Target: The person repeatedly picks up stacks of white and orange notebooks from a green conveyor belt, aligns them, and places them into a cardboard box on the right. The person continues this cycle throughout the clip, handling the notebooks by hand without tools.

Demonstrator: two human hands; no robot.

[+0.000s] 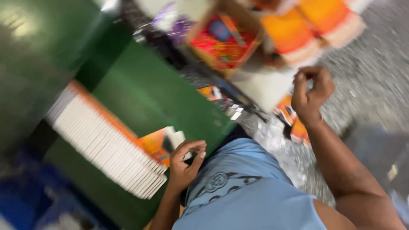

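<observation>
The view is tilted and blurred. My left hand hovers at the edge of a green table, fingers curled, beside a loose orange-covered booklet; whether it pinches anything is unclear. A long row of stacked white-edged booklets with orange covers lies on the table just left of it. My right hand is raised over the grey floor, fingers curled inward with nothing visible in them.
A cardboard box with red and orange contents stands beyond the table. Bundles of orange booklets lie on the floor at top right. More orange booklets lie near my right wrist. Blue objects sit lower left.
</observation>
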